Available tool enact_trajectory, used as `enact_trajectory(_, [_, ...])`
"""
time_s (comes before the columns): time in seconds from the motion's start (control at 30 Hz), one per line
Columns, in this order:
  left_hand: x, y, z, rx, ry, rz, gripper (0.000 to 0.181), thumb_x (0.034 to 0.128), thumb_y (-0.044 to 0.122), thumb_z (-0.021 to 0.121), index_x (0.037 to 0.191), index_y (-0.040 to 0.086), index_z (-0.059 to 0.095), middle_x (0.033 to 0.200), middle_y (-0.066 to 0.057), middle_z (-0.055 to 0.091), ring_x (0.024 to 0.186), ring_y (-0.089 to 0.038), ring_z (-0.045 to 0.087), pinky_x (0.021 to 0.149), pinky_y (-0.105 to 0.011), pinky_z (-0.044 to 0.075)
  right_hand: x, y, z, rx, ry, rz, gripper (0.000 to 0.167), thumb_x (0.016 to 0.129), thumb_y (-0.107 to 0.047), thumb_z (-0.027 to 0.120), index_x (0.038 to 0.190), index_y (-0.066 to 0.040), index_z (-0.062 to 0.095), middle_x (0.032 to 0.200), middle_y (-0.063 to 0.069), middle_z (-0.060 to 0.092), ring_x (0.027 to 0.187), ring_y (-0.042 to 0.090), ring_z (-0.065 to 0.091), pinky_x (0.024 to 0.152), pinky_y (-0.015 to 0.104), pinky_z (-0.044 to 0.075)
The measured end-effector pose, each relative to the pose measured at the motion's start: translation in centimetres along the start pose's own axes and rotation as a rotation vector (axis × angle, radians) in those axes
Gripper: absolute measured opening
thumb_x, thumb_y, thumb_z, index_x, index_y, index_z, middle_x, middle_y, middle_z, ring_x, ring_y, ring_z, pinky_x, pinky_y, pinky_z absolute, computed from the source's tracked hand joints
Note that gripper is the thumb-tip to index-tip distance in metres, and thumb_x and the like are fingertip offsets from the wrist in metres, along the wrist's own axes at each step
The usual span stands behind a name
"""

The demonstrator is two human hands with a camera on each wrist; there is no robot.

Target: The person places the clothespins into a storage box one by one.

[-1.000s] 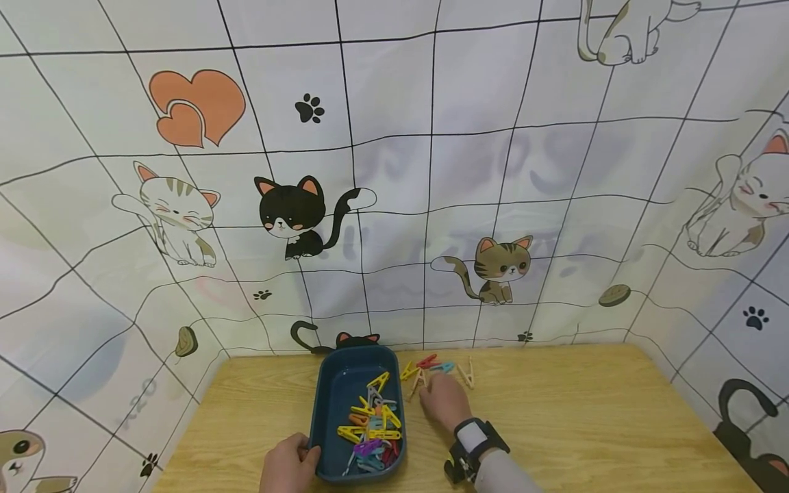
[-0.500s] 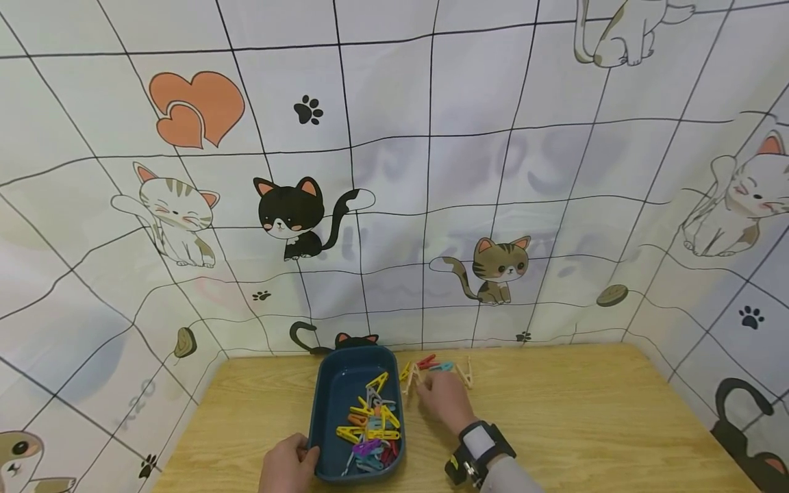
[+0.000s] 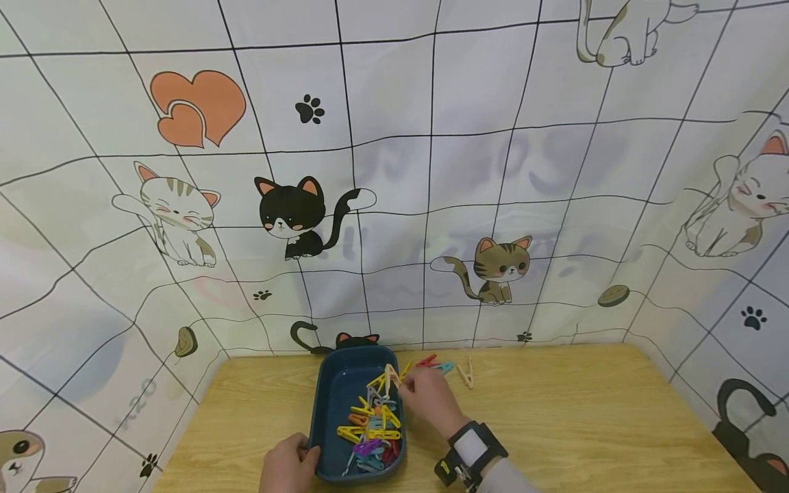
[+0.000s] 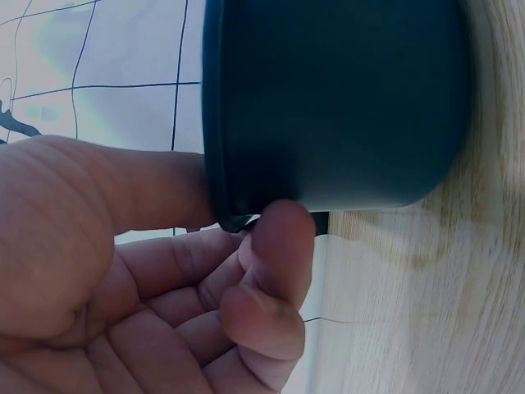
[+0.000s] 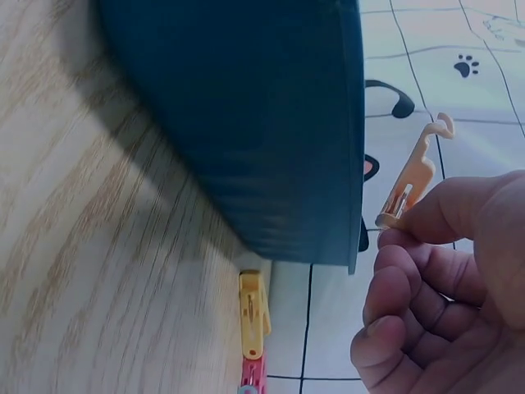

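A dark blue plastic tray (image 3: 333,411) stands on the table with several coloured clothespins (image 3: 372,424) heaped along its right side. My left hand (image 3: 287,465) grips its near left rim; in the left wrist view the thumb (image 4: 156,185) lies over the rim and the fingers curl beneath it. Between thumb and forefinger my right hand (image 3: 431,397) pinches a pale peach clothespin (image 3: 391,376), held above the tray's right rim. The right wrist view shows this clothespin (image 5: 414,168) tilted, one end between the fingertips.
On the table right of the tray lie a red clothespin (image 3: 427,361), a blue one (image 3: 445,368), a pale peach one (image 3: 466,374) and a yellow one (image 5: 253,316). A cat-print cloth (image 3: 394,171) hangs behind the wooden table (image 3: 555,418).
My right hand has lifted the pale peach clothespin from the table and carried it left over the tray's rim. My left hand and the tray stay in place.
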State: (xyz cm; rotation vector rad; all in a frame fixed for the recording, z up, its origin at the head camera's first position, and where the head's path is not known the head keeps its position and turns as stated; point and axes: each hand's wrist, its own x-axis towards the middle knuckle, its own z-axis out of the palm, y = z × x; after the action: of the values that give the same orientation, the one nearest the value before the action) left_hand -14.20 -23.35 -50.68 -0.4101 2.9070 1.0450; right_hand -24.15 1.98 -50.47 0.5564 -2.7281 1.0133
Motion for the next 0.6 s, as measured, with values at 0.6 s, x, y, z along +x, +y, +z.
enact_trajectory(0.6, [0.05, 0.14, -0.05, -0.018, -0.011, -0.028, 0.011, 0.0908, 0.007, 0.072, 0.083, 0.001, 0.067, 0.068, -0.001, 0.058, 0.062, -0.016, 0.051, 0.058, -0.031, 0.042, 0.00, -0.51, 0.30, 0.024, -0.039, -0.026, 0.034, 0.090, -0.006, 0.067, 0.061, -0.014, 0.051, 0.059, -0.008, 0.039, 0.055, 0.005, 0.037, 0.054, 0.022, 0.031])
